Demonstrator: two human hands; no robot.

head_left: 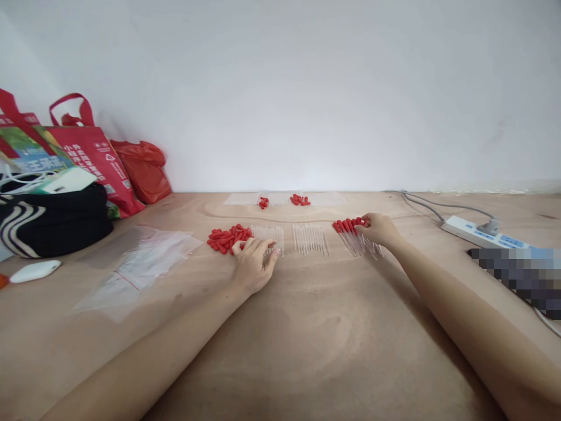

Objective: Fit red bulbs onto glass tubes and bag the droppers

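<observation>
My left hand (255, 266) hovers low over a row of thin clear glass dropper tubes (276, 234), its fingers bent and its thumb apart from the index finger; I make out nothing between them. Beside it, on the left, lies a heap of red rubber bulbs (225, 238). A second row of bare tubes (310, 240) sits at the middle. Over on the right, droppers with red bulbs fitted (349, 227) lie side by side. My right hand (380, 229) is closed at the end of this row, fingertips on the red bulb of a dropper.
Clear plastic bags with red bulbs (300, 200) lie near the wall. Flat zip bags (140, 269) are spread at the left. A black pouch (56, 219), red shopping bags (96, 158) and a white device (35, 271) stand or lie far left. A power strip (486, 234) is at the right.
</observation>
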